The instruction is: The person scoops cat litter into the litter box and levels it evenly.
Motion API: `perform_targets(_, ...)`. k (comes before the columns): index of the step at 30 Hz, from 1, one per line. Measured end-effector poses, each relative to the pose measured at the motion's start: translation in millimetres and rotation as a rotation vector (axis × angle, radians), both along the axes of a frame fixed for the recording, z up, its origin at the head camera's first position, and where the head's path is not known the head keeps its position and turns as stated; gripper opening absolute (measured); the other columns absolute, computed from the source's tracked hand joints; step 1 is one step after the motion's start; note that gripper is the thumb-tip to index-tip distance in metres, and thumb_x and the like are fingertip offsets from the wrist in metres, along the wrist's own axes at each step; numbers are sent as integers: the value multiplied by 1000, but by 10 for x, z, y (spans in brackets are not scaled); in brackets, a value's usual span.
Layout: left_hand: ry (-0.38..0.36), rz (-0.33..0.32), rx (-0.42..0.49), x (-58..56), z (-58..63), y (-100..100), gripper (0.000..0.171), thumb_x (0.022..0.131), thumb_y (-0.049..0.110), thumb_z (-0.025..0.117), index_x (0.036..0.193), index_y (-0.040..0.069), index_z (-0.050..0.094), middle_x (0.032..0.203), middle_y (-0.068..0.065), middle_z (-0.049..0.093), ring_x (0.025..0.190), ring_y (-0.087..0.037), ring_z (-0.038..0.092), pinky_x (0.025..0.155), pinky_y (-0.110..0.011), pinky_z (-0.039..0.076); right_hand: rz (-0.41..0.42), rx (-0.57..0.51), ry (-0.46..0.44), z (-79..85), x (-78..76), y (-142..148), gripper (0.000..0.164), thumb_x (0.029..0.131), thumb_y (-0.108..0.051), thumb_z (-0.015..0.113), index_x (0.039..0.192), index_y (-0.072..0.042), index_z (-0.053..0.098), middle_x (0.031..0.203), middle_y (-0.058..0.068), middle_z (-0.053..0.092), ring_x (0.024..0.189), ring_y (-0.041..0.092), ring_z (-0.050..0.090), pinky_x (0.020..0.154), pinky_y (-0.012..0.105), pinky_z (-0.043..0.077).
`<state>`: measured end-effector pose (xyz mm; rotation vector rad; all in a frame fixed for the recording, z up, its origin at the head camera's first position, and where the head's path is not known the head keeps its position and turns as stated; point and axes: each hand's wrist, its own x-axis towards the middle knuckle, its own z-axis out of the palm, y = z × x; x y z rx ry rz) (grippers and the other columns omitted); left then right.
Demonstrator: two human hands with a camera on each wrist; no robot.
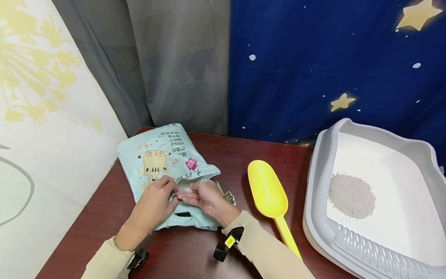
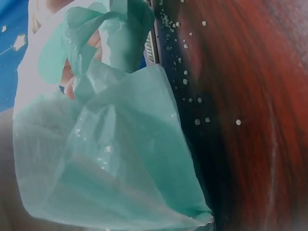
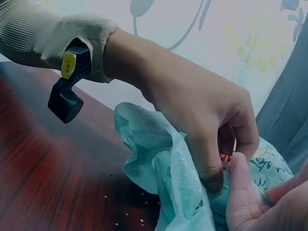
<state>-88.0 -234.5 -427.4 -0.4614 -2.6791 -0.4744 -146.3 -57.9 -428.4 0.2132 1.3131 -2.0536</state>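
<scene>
A light blue bag of cat litter lies on the table with its mouth toward me, and grey grains show inside. At the left of the mouth, my left hand grips the bag's edge with bent fingers and thumb. Facing it, my right hand is turned partly palm up and holds the front lip between thumb and fingers. The fingertips of both hands nearly meet. Crumpled blue-green film fills much of the left wrist view and hides most of the fingers there. In the right wrist view, film hangs beside the left hand.
To the right of the bag lies a yellow scoop, its handle toward me. A grey and white litter tray stands farther right, holding a patch of litter. Loose grains dot the table. Curtains hang behind.
</scene>
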Motion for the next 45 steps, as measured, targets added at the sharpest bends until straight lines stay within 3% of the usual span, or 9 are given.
perform_targets(5, 49, 11, -17, 20, -2, 9, 14, 79, 0, 88, 87, 2, 76, 100, -14, 70, 89, -34, 72, 81, -52, 61, 21, 18, 18, 24, -2, 26, 27, 110, -1, 51, 121, 18, 67, 111, 37, 74, 88, 24, 81, 81, 33, 65)
perform_targets(12, 48, 13, -50, 32, 38, 13, 9, 81, -1, 85, 84, 4, 77, 102, -14, 72, 89, -34, 73, 80, -52, 62, 42, 30, 28, 43, -17, 69, 30, 110, -2, 50, 121, 20, 68, 109, 34, 76, 82, 19, 80, 78, 29, 64)
perform_targets(17, 70, 15, -105, 50, 63, 8, 6, 83, 1, 83, 84, 6, 80, 106, -12, 74, 88, -32, 75, 70, -51, 63, 89, 56, 55, 8, -33, 114, 31, 111, -5, 51, 121, 19, 69, 107, 33, 77, 77, 17, 79, 74, 28, 64)
perform_targets(23, 140, 4, -126, 73, 55, -21, 5, 81, 3, 81, 83, 7, 80, 106, -6, 76, 84, -28, 76, 58, -48, 61, 147, 101, 149, -32, -49, 194, 28, 107, -6, 54, 116, 14, 72, 100, 28, 79, 74, 15, 78, 72, 27, 64)
perform_targets(29, 175, -12, -99, 96, 51, -25, 6, 80, 4, 81, 79, 9, 78, 105, -3, 78, 82, -27, 76, 55, -47, 59, 170, 190, 288, -66, -40, 311, 24, 101, -9, 63, 116, 9, 70, 92, 19, 79, 73, 15, 75, 74, 30, 64)
perform_targets(33, 179, -20, -90, 104, 52, -25, 8, 80, 3, 80, 79, 10, 78, 106, -3, 78, 83, -27, 76, 54, -46, 59, 140, 297, 410, -57, -38, 415, 29, 95, -6, 68, 122, 4, 63, 95, 21, 76, 77, 22, 76, 72, 33, 64)
perform_targets(37, 180, -23, -80, 95, 66, -31, 12, 79, 2, 80, 76, 13, 76, 107, -2, 78, 84, -26, 76, 53, -44, 57, 37, 488, 571, -18, -67, 517, 36, 94, -6, 71, 126, 2, 56, 100, 17, 73, 81, 30, 77, 74, 38, 63)
perform_targets(40, 175, -26, -75, 85, 73, -37, 15, 78, 1, 81, 75, 14, 74, 107, -2, 78, 84, -25, 75, 53, -43, 57, -52, 632, 678, 16, -98, 580, 40, 95, -8, 71, 129, 0, 54, 99, 11, 71, 80, 25, 74, 74, 37, 59)
perform_targets(45, 170, -29, -79, 80, 74, -41, 16, 79, 2, 82, 75, 15, 74, 108, -2, 78, 84, -25, 75, 54, -42, 58, -186, 717, 932, 36, -150, 640, 32, 92, -2, 73, 120, -3, 58, 104, 12, 66, 89, 23, 66, 80, 38, 54)
